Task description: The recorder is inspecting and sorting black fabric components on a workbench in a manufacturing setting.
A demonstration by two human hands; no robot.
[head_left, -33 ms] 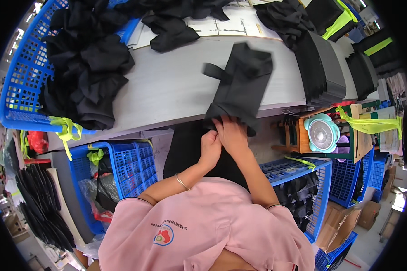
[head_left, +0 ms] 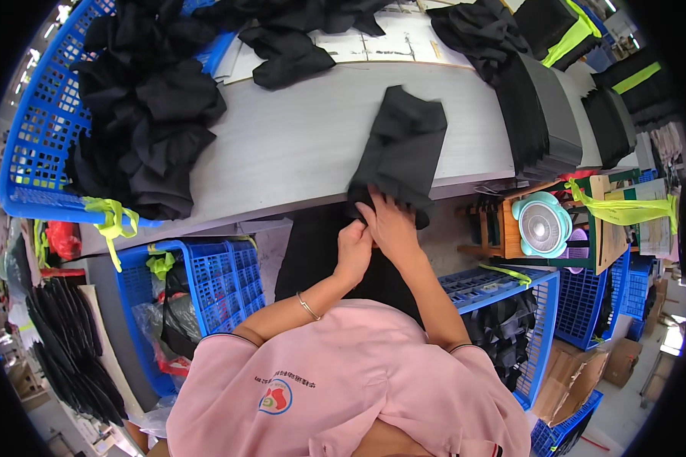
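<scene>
A limp black fabric piece [head_left: 404, 137], shaped like a narrow sleeve or pouch, lies at the front of the grey table [head_left: 282, 137], its near end hanging over the edge. My right hand [head_left: 392, 228] has its fingers over that near end and grips the cloth. Close against it, my left hand [head_left: 353, 253] is closed at the lower left corner of the same piece. Its fingertips are tucked out of sight, and what they pinch is hidden.
A blue basket [head_left: 42, 194] heaped with black cloth [head_left: 145, 114] stands at the left. Stacked black panels [head_left: 545, 114] are at the right. Below the table are a left blue crate [head_left: 225, 286], a right blue crate [head_left: 545, 320] and a turquoise fan [head_left: 543, 225].
The far end of the black fabric piece has dropped and shifted slightly left. The strap that stuck out on its left side no longer shows. My hands have barely moved.
</scene>
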